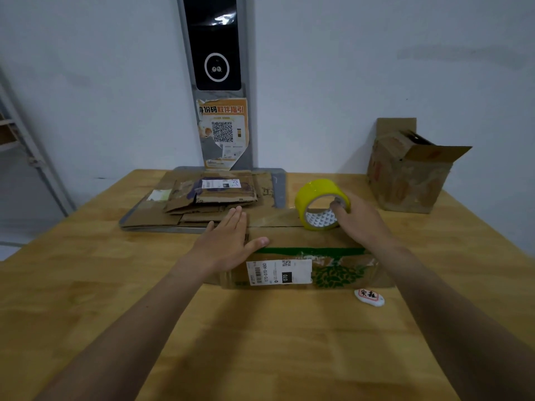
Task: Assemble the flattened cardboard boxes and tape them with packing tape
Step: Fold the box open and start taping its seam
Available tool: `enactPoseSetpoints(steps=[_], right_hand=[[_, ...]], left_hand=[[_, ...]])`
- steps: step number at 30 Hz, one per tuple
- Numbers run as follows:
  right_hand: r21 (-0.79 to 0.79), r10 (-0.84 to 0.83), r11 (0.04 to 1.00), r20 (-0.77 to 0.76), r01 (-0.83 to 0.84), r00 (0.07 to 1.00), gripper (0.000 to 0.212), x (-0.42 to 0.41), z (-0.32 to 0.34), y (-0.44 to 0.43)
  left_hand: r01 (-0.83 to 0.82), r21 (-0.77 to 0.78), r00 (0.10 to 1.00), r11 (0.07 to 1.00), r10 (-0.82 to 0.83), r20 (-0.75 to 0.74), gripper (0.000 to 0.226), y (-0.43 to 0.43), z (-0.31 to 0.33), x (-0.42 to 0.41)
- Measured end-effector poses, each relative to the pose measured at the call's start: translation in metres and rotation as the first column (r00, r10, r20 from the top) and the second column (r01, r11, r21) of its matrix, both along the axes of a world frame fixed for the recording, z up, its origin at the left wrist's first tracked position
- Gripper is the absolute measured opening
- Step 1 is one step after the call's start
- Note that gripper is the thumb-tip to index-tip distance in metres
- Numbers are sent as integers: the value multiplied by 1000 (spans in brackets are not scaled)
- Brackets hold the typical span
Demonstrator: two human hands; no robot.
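An assembled cardboard box (292, 235) with a white shipping label and green print stands on the wooden table in front of me. My left hand (228, 241) lies flat, fingers straight, pressing on the box's top left part. My right hand (359, 221) grips a yellow roll of packing tape (318, 198), fingers hooked into its core, at the box's far right top. A strip of clear tape runs from the roll along the seam. A stack of flattened cardboard boxes (214, 195) lies behind the box.
The flattened stack rests on a grey tray (279, 186) at the table's far edge. An open cardboard box (408, 172) stands at the back right. A small white stone with red marks (369, 297) lies near the box's front right. A wall and a black kiosk panel (214, 41) rise behind.
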State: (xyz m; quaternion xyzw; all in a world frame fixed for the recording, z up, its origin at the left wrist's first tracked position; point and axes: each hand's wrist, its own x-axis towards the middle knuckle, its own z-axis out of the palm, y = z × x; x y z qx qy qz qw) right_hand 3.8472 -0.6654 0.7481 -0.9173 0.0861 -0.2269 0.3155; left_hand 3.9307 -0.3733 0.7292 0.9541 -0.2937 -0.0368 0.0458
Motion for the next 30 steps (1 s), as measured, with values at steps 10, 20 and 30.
enactPoseSetpoints(steps=[10,20,30], right_hand=[[-4,27,1000,-38,-27,999,20,23,-5,71],[-70,24,997,-86,-30,996,18,29,-6,83],[-52,4,999,-35,-6,999,10,33,-9,87]], left_hand=[[-239,132,970,962,244,-21,135,50,11,10],[-113,43,993,993,115,-41,147,-3,1,15],[-17,13,1000,1000,17,6,136,10,-2,10]])
